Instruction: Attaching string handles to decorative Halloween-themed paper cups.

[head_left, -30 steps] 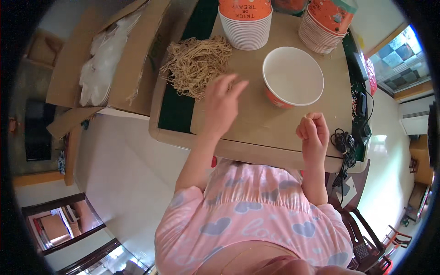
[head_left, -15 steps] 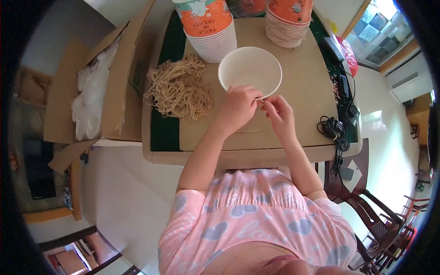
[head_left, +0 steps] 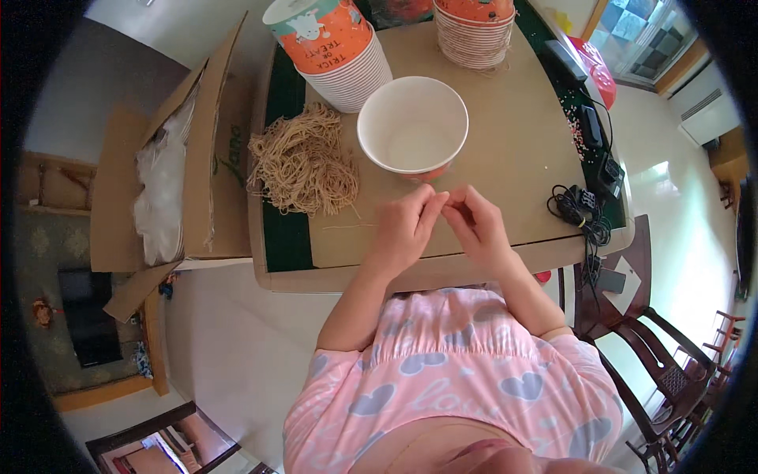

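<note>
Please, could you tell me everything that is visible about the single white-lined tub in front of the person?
The tub is round and looks like coated paper: plain white inside, with a smooth white rim; a bit of orange outer wall shows at the near side. It stands mouth up on the tan sheet, and nothing shows inside. The left hand and right hand meet just before it; whether they touch it is unclear.

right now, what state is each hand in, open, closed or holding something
Left hand: closed in a pinch; whether it holds anything cannot be told.
Right hand: also pinched closed; anything in it is too small to make out.
</note>
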The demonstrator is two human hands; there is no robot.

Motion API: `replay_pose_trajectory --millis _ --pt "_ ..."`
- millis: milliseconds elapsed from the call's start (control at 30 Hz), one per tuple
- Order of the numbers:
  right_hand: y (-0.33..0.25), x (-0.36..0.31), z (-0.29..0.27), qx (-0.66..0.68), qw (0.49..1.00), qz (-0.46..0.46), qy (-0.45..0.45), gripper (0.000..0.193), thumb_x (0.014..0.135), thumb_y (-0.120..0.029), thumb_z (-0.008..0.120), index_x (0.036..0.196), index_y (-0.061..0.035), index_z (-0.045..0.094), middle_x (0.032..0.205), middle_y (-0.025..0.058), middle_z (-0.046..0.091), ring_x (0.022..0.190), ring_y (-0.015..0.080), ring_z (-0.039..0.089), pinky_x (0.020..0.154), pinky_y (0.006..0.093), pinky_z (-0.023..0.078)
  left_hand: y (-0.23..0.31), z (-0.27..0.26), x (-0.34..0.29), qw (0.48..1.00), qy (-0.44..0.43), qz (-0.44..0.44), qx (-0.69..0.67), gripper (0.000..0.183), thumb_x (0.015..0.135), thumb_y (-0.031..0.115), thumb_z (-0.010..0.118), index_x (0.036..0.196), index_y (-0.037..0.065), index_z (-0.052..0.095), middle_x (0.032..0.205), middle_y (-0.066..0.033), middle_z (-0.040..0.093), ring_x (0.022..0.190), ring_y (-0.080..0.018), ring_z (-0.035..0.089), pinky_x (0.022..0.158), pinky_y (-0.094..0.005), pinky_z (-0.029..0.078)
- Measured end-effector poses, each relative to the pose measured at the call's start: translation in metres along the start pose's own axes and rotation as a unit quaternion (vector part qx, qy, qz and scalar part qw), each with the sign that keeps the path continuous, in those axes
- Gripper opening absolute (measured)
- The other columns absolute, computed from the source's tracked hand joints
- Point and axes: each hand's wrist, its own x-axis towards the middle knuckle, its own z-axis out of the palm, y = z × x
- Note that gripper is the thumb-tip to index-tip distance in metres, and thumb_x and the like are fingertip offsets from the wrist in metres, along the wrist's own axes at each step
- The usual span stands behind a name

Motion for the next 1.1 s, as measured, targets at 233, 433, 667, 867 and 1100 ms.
replay_pose_trajectory --millis 233,433,667,867,1100 --pt "-0.003 -0.002 -0.001 -0.002 1.0 0.008 0.004 0.006 0.093 0.0 0.057 0.098 0.0017 0.055 0.08 0.0014 0.058 0.069 0.0034 0.048 0.059 0.0186 0.041 -0.006 0.012 -0.003 0.995 0.013 -0.05 -0.082 0.03 0.099 0.022 0.05 0.079 0.0 0.047 0.058 -0.0148 0.044 0.049 -0.0209 0.039 0.048 -0.0345 0.035" --pt "0.0 -0.001 0.001 0.017 0.999 0.031 0.021 0.005 0.092 0.0 0.058 0.097 0.0017 0.056 0.079 0.0004 0.057 0.069 0.0028 0.048 0.059 0.0181 0.04 -0.014 0.015 -0.004 0.992 0.022 -0.056 -0.111 0.025 0.1 0.021 0.05 0.084 0.001 0.047 0.059 -0.0088 0.042 0.053 -0.0138 0.039 0.049 -0.0321 0.035" --pt "0.009 0.0 0.001 0.019 0.999 0.04 0.024 0.01 0.09 -0.003 0.062 0.098 0.0002 0.057 0.079 0.0033 0.059 0.065 0.0064 0.05 0.057 0.0225 0.044 -0.017 0.009 -0.006 0.984 0.005 -0.074 -0.163 0.017 0.096 0.015 0.056 0.088 0.002 0.05 0.068 -0.0031 0.048 0.062 -0.0097 0.043 0.056 -0.027 0.039" --pt "0.019 0.001 0.003 0.037 0.995 0.082 0.05 0.008 0.088 -0.004 0.065 0.093 -0.0009 0.058 0.069 -0.0032 0.052 0.062 0.0031 0.044 0.054 0.0204 0.038 -0.009 0.004 -0.004 0.991 0.011 -0.063 -0.121 0.008 0.093 0.008 0.059 0.09 0.002 0.056 0.075 -0.0022 0.053 0.067 -0.0083 0.05 0.06 -0.0242 0.042" --pt "0.051 0.019 0.014 0.11 0.98 0.11 0.126 0.011 0.087 -0.009 0.065 0.084 -0.0015 0.058 0.066 -0.0067 0.049 0.061 0.0012 0.042 0.053 0.0187 0.034 0.007 -0.004 0.018 0.994 0.079 0.054 0.048 0.006 0.086 0.002 0.063 0.092 0.0 0.063 0.085 -0.009 0.06 0.072 -0.0171 0.059 0.061 -0.0271 0.047"
